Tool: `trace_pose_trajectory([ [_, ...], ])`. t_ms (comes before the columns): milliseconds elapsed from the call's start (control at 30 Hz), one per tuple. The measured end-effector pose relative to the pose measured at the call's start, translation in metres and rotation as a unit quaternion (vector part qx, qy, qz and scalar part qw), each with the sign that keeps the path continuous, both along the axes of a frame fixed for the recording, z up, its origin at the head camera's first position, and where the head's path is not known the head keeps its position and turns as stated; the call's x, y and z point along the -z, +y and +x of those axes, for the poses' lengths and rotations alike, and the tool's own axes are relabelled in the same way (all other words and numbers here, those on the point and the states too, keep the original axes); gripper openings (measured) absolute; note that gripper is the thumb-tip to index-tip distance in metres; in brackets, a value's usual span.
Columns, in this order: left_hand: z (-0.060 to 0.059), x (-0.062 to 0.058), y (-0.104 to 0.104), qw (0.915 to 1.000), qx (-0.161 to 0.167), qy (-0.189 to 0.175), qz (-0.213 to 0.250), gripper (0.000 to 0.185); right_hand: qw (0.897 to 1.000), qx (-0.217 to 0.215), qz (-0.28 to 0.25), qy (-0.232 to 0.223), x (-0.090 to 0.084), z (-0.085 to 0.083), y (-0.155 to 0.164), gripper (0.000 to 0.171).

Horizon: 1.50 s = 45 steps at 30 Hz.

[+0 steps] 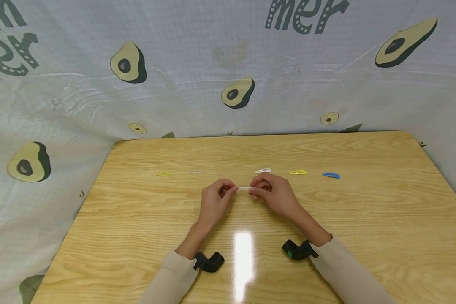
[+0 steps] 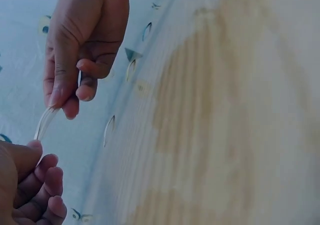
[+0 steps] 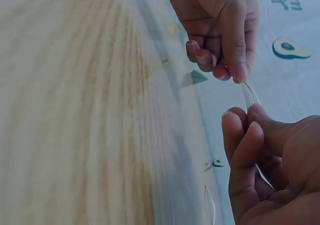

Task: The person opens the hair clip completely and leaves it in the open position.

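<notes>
A white snap hair clip point(image 1: 245, 188) is stretched between both hands over the middle of the table. My left hand point(image 1: 214, 200) pinches one end between thumb and forefinger. The other end is pinched by my right hand point(image 1: 275, 196) in the same way. In the left wrist view the clip point(image 2: 46, 122) looks slim and slightly bowed; its ends are hidden under the fingertips. Just beyond the right hand lies another white hair clip point(image 1: 264, 170). Further right are a yellow hair clip point(image 1: 298, 172) and a blue hair clip point(image 1: 331, 175).
On the wooden table point(image 1: 137, 232), left of the hands, lie a thin yellow piece point(image 1: 164, 174) and a faint whitish piece point(image 1: 195, 172). An avocado-print cloth point(image 1: 190, 55) hangs behind the table's far edge and along its left side.
</notes>
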<state>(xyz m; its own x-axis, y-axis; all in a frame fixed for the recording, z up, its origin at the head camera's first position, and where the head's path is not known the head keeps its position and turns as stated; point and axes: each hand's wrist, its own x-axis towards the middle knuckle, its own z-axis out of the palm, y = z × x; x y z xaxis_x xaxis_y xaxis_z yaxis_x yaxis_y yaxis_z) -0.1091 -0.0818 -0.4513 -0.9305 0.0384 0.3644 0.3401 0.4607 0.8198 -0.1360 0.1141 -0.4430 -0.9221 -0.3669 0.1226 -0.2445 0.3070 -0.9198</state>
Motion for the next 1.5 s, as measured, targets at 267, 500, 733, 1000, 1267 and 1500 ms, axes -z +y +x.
trace_pose_trajectory([
  [267,0.011,-0.004,0.012,0.9988,0.036,-0.015,0.031,0.008,1.0,0.006,-0.007,-0.018,-0.006,0.016,0.016,0.012],
  [500,0.021,-0.007,0.023,0.9969,0.069,-0.037,0.007,0.007,0.999,0.013,-0.007,-0.033,-0.009,0.032,0.031,0.009],
  [733,0.027,-0.004,0.033,0.9923,0.107,-0.05,-0.036,0.009,0.997,0.024,-0.016,-0.068,0.001,0.048,0.045,0.01],
  [1000,0.029,0.0,0.041,0.9874,0.147,-0.03,-0.049,0.011,0.997,0.025,-0.006,-0.07,0.004,0.055,0.059,0.01],
  [1267,0.031,0.003,0.046,0.9871,0.15,-0.003,-0.055,0.009,0.998,0.022,-0.003,-0.057,0.005,0.059,0.067,0.01],
  [1500,0.033,0.008,0.046,0.9853,0.154,0.037,-0.065,0.005,0.997,0.025,-0.012,-0.069,0.005,0.062,0.069,0.013],
])
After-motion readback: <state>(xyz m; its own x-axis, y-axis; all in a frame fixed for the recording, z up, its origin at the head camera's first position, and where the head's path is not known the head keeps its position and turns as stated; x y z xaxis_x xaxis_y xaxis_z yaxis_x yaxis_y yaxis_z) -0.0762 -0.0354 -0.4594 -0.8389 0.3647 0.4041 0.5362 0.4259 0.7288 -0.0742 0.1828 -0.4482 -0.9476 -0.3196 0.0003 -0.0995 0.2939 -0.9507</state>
